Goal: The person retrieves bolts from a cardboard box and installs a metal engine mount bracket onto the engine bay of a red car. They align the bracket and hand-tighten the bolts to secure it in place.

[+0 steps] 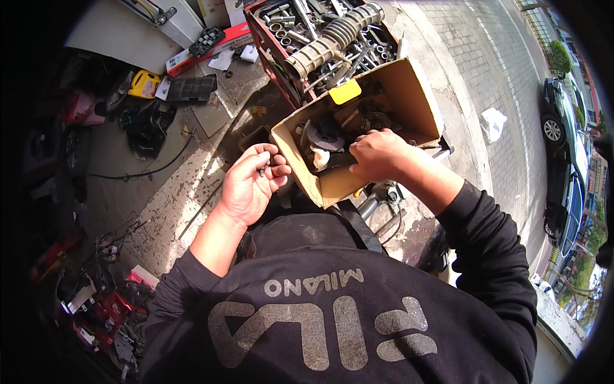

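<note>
My left hand (249,182) is palm up beside the left wall of an open cardboard box (296,160). Its fingers curl around a small dark part (262,171), perhaps a bolt, mostly covered by them. Over the right side of the box, my right hand (382,155) reaches in with bent fingers; the fingertips and whatever they grip are hidden. Inside the box lie a grey disc-shaped part (324,137), a whitish piece (320,159) and other dark metal parts. A yellow label (345,92) sits on the box's far edge.
Behind the box stands a red toolbox (272,61) full of wrenches and sockets, with a ribbed hose (336,40) across it. A yellow jug (144,84) and loose parts lie at left, red machine parts (118,320) at lower left. Parked cars (563,166) line the street at right.
</note>
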Available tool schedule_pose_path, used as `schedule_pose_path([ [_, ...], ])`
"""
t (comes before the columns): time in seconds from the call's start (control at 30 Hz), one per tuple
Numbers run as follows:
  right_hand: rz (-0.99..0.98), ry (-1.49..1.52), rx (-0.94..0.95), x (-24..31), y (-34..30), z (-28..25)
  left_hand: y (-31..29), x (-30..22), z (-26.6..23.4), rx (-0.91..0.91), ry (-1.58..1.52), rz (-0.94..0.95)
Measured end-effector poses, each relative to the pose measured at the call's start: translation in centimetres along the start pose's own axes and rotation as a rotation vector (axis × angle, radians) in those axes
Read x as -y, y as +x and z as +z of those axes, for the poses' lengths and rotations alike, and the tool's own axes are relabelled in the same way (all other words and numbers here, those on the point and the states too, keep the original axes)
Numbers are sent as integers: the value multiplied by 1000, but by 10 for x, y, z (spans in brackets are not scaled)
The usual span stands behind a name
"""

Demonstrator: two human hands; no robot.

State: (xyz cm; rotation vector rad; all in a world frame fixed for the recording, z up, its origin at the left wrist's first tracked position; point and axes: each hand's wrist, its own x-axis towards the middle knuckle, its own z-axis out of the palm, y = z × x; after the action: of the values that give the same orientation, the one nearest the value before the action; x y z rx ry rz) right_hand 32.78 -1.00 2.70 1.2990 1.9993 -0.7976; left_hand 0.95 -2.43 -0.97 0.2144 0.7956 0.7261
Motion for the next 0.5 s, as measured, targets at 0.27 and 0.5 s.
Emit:
schedule_pose_path([
  [0.27,17,8,-72,7,-7,3,1,0,-2,-11,5,2],
  [0.5,-56,168,-353,-1,-20,4,-1,-3,-4,-8,3,12],
])
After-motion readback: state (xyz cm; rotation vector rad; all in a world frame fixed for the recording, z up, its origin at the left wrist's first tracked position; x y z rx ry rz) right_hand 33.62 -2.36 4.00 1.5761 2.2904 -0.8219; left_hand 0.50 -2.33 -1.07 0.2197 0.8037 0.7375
